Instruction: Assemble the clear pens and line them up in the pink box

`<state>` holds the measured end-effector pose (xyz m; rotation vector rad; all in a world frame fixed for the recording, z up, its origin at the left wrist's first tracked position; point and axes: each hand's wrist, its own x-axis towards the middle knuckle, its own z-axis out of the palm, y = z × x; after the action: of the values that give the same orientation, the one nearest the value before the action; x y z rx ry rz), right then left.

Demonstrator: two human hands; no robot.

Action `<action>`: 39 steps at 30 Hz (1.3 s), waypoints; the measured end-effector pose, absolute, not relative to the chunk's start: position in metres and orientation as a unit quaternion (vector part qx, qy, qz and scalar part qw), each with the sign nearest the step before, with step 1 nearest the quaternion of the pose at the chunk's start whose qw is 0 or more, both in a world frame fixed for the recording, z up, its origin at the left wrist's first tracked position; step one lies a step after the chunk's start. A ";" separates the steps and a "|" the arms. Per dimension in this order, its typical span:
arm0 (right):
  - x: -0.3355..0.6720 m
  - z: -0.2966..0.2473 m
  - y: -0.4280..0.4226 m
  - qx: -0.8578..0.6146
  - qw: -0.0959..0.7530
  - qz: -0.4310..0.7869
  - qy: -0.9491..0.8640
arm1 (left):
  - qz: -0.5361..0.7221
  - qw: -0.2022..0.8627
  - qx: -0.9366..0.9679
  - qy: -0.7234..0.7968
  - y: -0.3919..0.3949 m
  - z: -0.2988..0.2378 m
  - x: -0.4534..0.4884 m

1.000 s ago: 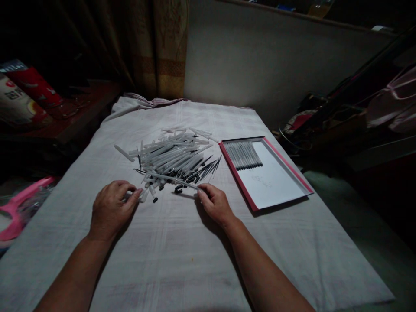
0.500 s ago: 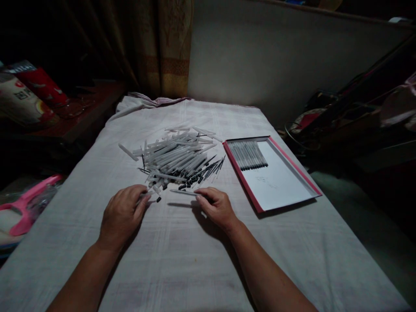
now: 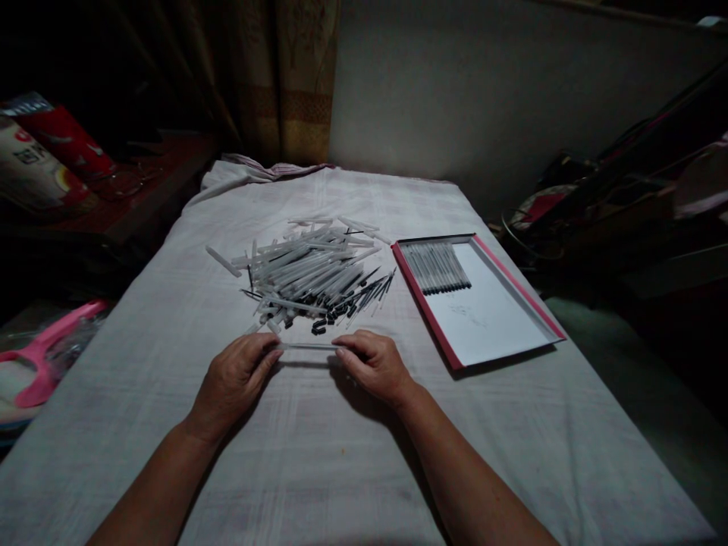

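Low over a cloth-covered tabletop (image 3: pixel 318 462), a person's left hand (image 3: pixel 239 377) and right hand (image 3: pixel 372 365) hold one slim, clear pen barrel (image 3: pixel 305 346) level between them. The fingers of each hand are pinched shut on an end, and the barrel sits just above the cloth at the centre of the view. A loose pile of pen parts (image 3: pixel 307 269) lies at 12 o'clock from the hands, with small black caps (image 3: pixel 320 326) scattered along its near edge.

The grip is light and the tube is thin. A slip at either end would likely drop it among the caps, and a sideways brush of a hand could roll those caps across the cloth.

At 2 o'clock lies a shallow red-edged tray (image 3: pixel 431 320), well apart from the hands. A neat row of assembled pens (image 3: pixel 440 268) fills its far end, and the white floor shows bare at the near end.
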<state>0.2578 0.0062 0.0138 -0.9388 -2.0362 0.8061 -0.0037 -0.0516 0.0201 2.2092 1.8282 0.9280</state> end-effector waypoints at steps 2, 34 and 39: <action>0.258 0.014 0.006 -0.367 0.362 0.316 -0.797 | 0.309 0.069 0.731 0.604 -0.052 0.020 -0.003; 0.256 0.026 0.011 -0.341 0.232 0.398 -0.819 | 0.380 0.225 0.710 0.549 -0.047 0.013 0.011; 0.253 0.026 0.012 -0.343 0.226 0.420 -0.810 | 0.378 0.257 0.687 0.565 -0.045 0.014 0.014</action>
<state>0.2532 0.0119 0.0258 -0.9451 -2.2320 1.1572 0.0141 -0.0450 0.0135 1.8638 1.5332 1.0258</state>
